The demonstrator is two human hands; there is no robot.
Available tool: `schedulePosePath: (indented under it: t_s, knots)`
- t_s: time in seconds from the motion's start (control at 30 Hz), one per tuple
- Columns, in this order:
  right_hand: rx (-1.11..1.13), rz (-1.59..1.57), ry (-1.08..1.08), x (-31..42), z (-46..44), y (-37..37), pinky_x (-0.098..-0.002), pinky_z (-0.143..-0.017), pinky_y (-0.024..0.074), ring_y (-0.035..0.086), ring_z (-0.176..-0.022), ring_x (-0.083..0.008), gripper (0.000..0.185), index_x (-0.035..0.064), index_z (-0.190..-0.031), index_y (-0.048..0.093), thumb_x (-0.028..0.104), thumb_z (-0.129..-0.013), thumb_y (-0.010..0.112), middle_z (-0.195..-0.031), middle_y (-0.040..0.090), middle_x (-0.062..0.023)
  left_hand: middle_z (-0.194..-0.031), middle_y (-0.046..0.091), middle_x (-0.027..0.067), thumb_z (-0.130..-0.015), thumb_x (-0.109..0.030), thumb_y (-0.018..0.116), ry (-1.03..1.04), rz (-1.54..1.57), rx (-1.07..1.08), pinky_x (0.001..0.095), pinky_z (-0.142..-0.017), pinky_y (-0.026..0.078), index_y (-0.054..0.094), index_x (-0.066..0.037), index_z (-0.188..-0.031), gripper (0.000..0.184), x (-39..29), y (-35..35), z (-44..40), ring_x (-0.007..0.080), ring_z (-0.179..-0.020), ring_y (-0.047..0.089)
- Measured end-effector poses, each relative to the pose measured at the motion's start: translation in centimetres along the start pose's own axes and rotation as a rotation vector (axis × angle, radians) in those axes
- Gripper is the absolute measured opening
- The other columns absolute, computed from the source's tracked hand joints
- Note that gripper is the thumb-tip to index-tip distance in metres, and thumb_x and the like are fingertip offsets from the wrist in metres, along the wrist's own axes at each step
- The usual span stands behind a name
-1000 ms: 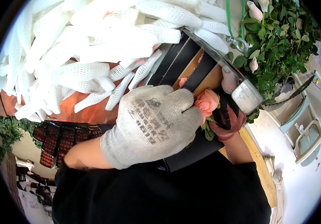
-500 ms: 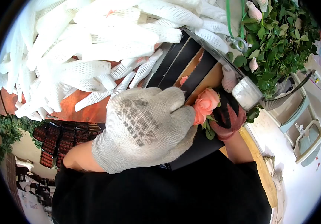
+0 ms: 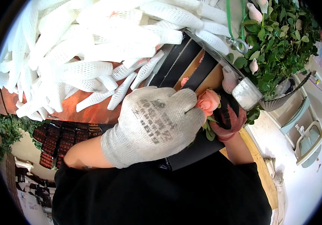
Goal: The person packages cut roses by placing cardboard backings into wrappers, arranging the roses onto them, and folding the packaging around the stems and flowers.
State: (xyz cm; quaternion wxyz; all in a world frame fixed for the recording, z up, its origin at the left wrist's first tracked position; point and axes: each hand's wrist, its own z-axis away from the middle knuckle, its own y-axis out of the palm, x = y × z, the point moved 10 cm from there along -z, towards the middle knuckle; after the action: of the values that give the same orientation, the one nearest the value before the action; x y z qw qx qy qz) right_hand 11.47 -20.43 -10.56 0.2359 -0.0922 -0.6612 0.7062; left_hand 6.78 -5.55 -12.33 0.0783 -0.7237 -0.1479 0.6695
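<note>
A pink rose [image 3: 208, 102] with green leaves stands in front of my right hand [image 3: 228, 122], which wears a red and black glove. The fingers of that hand are closed around the stem below the bloom. My left hand [image 3: 161, 120], in a grey-white glove with dark print, is against the left side of the bloom. Its fingers are curled, and their tips are hidden behind the hand and petals. Under the left hand lies a black sheet [image 3: 194, 152]. Beyond both hands is a rack with black and brown panels [image 3: 176, 58], a bit of pink petal showing between them.
White foam net sleeves [image 3: 93, 48] pile over the reddish wooden table [image 3: 97, 99]. A metal block [image 3: 247, 93] sits at the rack's right end. Netted rose buds and leafy stems [image 3: 277, 45] stand at upper right, near a green strap [image 3: 229, 18]. Dark trays [image 3: 65, 138] are at lower left.
My left hand has moved right and slightly up, closer over the rose's left side. My right hand and the rose have stayed nearly still.
</note>
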Motion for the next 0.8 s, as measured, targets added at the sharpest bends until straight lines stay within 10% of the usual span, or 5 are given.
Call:
schedulePosePath:
  t_s: [0.37,0.6,0.8]
  knots:
    - [-0.015,-0.011,0.021,0.2,-0.4,-0.2,-0.0379,-0.066,0.0518,0.064,-0.079,-0.0324,0.038,0.0084,-0.097,0.067,0.015,-0.060,0.075,-0.099,0.064,-0.0124,-0.079,0.055,0.0052,-0.061,0.004,0.067,-0.017,0.077,-0.092,0.0300,-0.052,0.044,0.070,-0.008,-0.085,0.026,2.2,-2.9,0.1,0.0203,-0.060,0.055]
    - [-0.011,-0.010,0.030,0.1,-0.5,-0.1,-0.0374,-0.069,0.0518,0.064,-0.081,-0.0326,0.039,0.0074,-0.098,0.067,0.017,-0.061,0.074,-0.100,0.064,-0.0118,-0.077,0.060,-0.0070,-0.060,-0.021,0.075,0.170,-0.055,-0.079,0.0268,-0.045,0.038,0.069,-0.027,-0.070,0.013,0.3,-1.8,-0.5,0.0110,-0.060,0.057]
    - [0.001,-0.018,0.045,-0.1,-0.8,0.3,-0.0370,-0.071,0.0518,0.064,-0.083,-0.0327,0.040,0.0066,-0.098,0.067,0.018,-0.061,0.073,-0.101,0.065,-0.0113,-0.077,0.059,-0.0054,-0.057,-0.015,0.073,0.257,-0.043,0.019,0.0272,-0.044,0.041,0.066,-0.019,-0.066,0.012,0.3,-0.5,-0.6,0.0116,-0.060,0.057]
